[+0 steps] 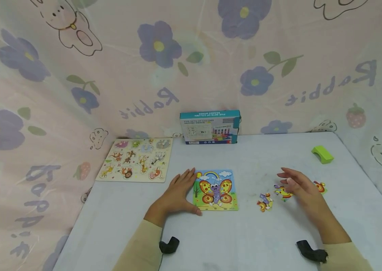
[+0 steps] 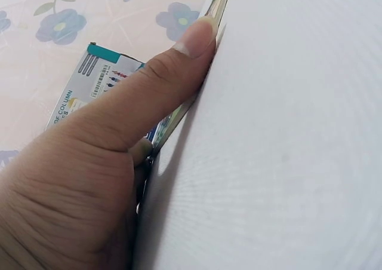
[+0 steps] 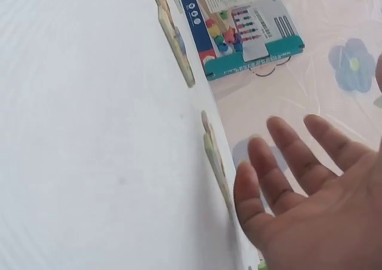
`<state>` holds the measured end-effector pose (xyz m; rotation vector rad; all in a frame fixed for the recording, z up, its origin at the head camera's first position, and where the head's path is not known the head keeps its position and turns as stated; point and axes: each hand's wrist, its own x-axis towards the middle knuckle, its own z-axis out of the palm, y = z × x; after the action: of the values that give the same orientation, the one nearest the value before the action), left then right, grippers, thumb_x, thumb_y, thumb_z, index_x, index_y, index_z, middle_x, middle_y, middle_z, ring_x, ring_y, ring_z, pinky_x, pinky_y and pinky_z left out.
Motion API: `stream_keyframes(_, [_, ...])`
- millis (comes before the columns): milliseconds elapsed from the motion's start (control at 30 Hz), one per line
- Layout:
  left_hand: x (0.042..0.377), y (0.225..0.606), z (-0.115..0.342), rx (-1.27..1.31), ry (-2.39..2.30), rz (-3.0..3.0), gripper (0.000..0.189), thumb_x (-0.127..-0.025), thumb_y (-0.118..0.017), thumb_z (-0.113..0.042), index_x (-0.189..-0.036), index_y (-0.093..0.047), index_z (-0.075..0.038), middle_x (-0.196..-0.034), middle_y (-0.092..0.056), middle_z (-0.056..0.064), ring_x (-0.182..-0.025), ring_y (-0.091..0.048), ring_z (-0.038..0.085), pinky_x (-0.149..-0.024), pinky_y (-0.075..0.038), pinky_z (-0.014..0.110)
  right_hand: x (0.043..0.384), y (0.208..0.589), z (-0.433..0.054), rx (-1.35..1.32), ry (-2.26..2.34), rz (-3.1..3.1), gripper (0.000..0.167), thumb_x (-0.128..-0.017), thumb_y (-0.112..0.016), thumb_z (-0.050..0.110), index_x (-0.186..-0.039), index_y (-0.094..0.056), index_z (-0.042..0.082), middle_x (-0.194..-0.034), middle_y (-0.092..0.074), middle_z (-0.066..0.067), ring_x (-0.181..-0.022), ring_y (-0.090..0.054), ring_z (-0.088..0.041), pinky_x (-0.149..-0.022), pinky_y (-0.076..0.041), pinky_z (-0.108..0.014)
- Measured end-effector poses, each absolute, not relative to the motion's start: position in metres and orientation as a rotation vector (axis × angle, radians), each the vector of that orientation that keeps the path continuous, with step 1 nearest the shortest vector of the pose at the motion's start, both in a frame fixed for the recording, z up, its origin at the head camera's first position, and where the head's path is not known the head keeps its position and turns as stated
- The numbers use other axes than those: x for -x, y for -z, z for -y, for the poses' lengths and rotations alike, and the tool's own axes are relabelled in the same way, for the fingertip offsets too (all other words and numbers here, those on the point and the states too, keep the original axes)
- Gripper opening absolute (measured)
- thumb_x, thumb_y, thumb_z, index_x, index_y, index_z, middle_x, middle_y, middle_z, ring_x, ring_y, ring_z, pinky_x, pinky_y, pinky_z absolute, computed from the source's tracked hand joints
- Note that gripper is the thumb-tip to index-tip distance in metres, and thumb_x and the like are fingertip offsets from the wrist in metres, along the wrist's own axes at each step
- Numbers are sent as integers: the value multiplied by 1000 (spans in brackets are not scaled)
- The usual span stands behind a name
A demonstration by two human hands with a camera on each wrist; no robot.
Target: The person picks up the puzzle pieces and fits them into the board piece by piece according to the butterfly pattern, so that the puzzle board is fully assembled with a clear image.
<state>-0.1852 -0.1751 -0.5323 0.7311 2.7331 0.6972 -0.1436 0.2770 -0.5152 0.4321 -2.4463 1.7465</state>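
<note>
A square butterfly puzzle board (image 1: 215, 190) lies flat in the middle of the table. My left hand (image 1: 179, 194) rests along its left side, fingers stretched towards the upper corner and thumb at the lower edge; the left wrist view shows the thumb (image 2: 197, 40) straight against the board's rim. My right hand (image 1: 304, 194) hovers palm inward over loose butterfly puzzle pieces, holding nothing, its fingers (image 3: 292, 150) apart and lightly bent. One piece (image 1: 265, 202) lies left of it, a second piece (image 1: 283, 192) under its fingertips, and a third (image 1: 320, 187) is partly hidden behind it.
A wooden animal peg puzzle (image 1: 136, 160) lies at the back left. Against the patterned backdrop stands a teal and white toy box (image 1: 210, 127). A green arch block (image 1: 322, 154) sits at the back right. Black straps (image 1: 169, 245) show at both wrists.
</note>
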Motion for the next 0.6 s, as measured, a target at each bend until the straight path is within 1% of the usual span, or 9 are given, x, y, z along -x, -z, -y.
stream_keyframes(100, [186, 532, 174, -734, -689, -2732, 147, -67, -92, -78, -175, -19, -11, -181, -3, -4, -165, 5, 16, -131, 2, 45, 144, 519, -282, -405, -1704, 2527, 46, -117, -51, 15, -160, -47, -1, -143, -65, -14, -123, -61, -6, -94, -49, -14])
stream_keyframes(200, [187, 531, 174, -740, -691, -2732, 147, -67, -92, -78, -175, -19, -11, -181, -3, -4, -165, 4, 17, -131, 3, 44, 146, 521, -283, -410, -1612, 2661, 49, -114, -61, 21, -159, -51, 3, -144, -64, -16, -121, -57, -2, -92, -47, -11])
stream_keyframes(300, [187, 530, 174, -740, -683, -2735, 146, -67, -92, -78, -175, -19, -12, -181, -3, -4, -165, 4, 17, -131, 3, 44, 148, 523, -283, -478, -1526, 2742, 52, -108, -72, 22, -155, -58, 6, -148, -61, -15, -127, -54, -12, -98, -43, -15])
stream_keyframes(333, [187, 530, 174, -740, -681, -2737, 146, -67, -92, -77, -175, -20, -12, -181, -3, -3, -165, 3, 17, -131, 3, 44, 149, 524, -282, -513, -1491, 2760, 53, -106, -76, 22, -154, -59, 7, -149, -60, -15, -132, -52, -17, -103, -41, -21])
stream_keyframes(400, [186, 530, 174, -734, -673, -2739, 146, -67, -92, -77, -175, -20, -12, -182, -4, -3, -165, 3, 17, -131, 3, 44, 149, 525, -280, -562, -1435, 2788, 55, -100, -83, 24, -150, -64, 10, -151, -58, -13, -139, -43, -29, -111, -37, -39])
stream_keyframes(433, [186, 529, 174, -732, -676, -2738, 146, -66, -93, -76, -175, -21, -12, -182, -4, -3, -165, 3, 17, -131, 3, 45, 149, 526, -279, -579, -1404, 2806, 57, -97, -86, 26, -148, -66, 11, -153, -56, -12, -141, -40, -33, -110, -35, -48])
stream_keyframes(500, [185, 529, 174, -728, -683, -2736, 146, -66, -94, -75, -175, -21, -11, -182, -5, -2, -165, 3, 17, -131, 2, 45, 147, 527, -277, -605, -1334, 2847, 58, -94, -89, 32, -145, -68, 15, -155, -52, -11, -141, -35, -39, -105, -35, -61])
stream_keyframes(533, [185, 529, 173, -728, -684, -2736, 146, -66, -94, -76, -175, -21, -11, -182, -6, -1, -165, 3, 18, -131, 2, 45, 147, 527, -276, -618, -1298, 2864, 59, -93, -90, 35, -144, -70, 16, -155, -51, -12, -141, -34, -41, -104, -35, -65])
stream_keyframes(600, [184, 528, 173, -729, -688, -2738, 146, -66, -93, -76, -175, -22, -10, -182, -7, 0, -165, 2, 18, -131, 2, 45, 145, 527, -274, -640, -1219, 2889, 59, -90, -92, 39, -141, -72, 17, -156, -49, -13, -140, -34, -43, -103, -37, -67])
